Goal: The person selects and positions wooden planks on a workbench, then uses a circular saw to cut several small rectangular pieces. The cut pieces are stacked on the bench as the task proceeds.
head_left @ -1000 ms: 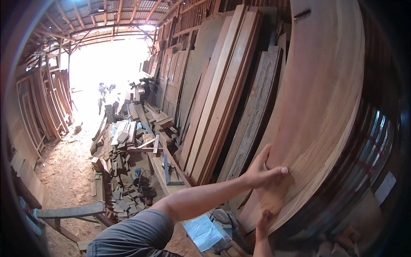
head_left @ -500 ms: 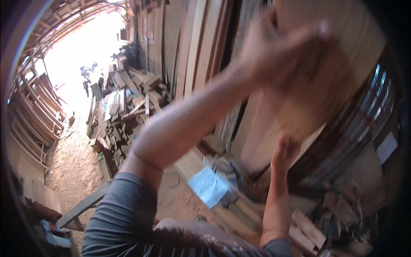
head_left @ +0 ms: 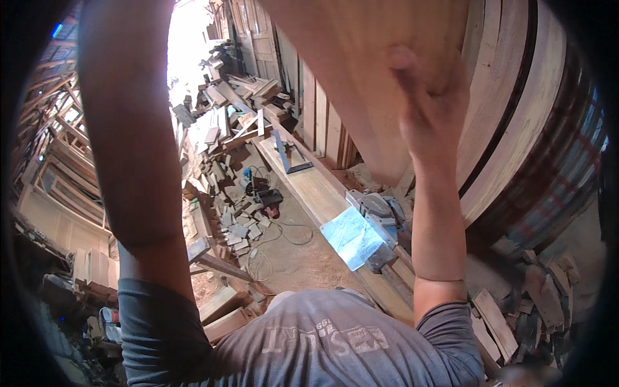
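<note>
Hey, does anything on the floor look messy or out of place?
Yes: small wood offcuts lie scattered in a jumble on the floor, not stacked, and a corded power tool sits beside them with its cable in loose loops.

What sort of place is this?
Probably a woodworking shop: a heap of wooden offcuts lies on the floor, a carpenter's square rests on a plank, and the right hand grips a wide board.

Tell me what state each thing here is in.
Wide board, tilted, gripped by right hand
Left hand, out of view
Light-blue sheet, spread out, creased
Carpenter's square, lying on plank
Wood scraps, strewn on ground
Panelled door, upright
</note>
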`<control>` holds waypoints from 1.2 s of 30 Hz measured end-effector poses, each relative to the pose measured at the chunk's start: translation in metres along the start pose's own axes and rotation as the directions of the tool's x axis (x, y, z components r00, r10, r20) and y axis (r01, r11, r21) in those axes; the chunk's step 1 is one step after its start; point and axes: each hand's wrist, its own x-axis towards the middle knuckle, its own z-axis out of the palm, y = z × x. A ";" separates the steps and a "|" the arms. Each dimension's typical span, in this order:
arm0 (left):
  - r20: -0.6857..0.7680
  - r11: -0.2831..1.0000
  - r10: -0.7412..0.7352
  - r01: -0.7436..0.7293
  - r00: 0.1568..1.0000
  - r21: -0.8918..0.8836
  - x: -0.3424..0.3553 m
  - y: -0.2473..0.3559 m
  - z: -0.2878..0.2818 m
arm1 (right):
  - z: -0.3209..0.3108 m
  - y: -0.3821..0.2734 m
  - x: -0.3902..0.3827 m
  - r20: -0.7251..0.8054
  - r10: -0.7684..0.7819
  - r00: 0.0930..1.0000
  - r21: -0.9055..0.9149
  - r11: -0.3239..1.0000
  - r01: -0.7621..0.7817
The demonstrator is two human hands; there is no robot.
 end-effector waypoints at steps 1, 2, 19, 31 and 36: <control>-0.018 0.999 0.015 -0.015 1.000 0.034 -0.005 0.014 -0.012 | 0.009 -0.005 0.000 0.012 0.011 1.000 0.003 1.000 -0.011; -0.034 0.997 0.027 -0.025 0.999 0.071 -0.009 0.028 -0.023 | 0.018 -0.010 -0.001 0.024 0.023 0.999 0.008 1.000 -0.024; -0.201 0.901 0.285 -0.191 0.937 0.389 -0.183 0.250 -0.152 | 0.137 -0.091 -0.051 0.190 -0.497 0.847 0.280 0.854 0.438; -0.261 0.835 0.363 -0.187 0.895 0.518 -0.315 0.333 -0.158 | 0.231 -0.148 -0.106 0.103 -0.525 0.845 0.556 0.735 0.389; -0.312 0.834 0.376 -0.171 0.873 0.525 -0.369 0.335 -0.177 | 0.270 -0.165 -0.142 0.157 -0.566 0.809 0.650 0.676 0.347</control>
